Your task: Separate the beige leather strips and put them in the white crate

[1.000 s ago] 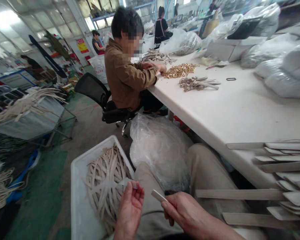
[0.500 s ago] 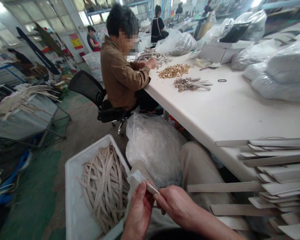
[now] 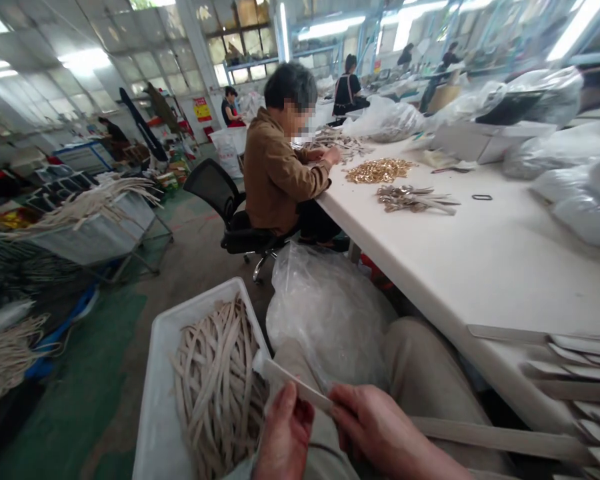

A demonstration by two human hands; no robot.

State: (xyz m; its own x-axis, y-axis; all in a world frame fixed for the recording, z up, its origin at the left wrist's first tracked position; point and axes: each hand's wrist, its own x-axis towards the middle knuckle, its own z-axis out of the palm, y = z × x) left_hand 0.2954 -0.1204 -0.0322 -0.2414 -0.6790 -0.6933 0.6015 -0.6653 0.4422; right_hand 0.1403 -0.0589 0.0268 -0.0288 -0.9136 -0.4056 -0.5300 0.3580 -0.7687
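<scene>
My left hand [image 3: 283,437] and my right hand [image 3: 375,430] meet over my lap at the bottom of the view. Both pinch one pale flat strap [image 3: 293,381] that slants up to the left from between my thumbs. A thin clear wrapper shows at the strap's upper end. Just left of my left hand stands a white plastic bin [image 3: 163,373] holding several beige straps [image 3: 217,383].
A clear plastic bag [image 3: 330,310] rests against my knee. The white table [image 3: 480,260] on the right carries flat pale strips [image 3: 575,370] at its near edge, plus gold hardware [image 3: 380,170] and silver hardware [image 3: 410,198]. A seated person [image 3: 280,173] in a brown jacket works at its far end.
My hands came together from apart and both took hold of the strap. The view tilted upward, so my hands sit lower in the picture.
</scene>
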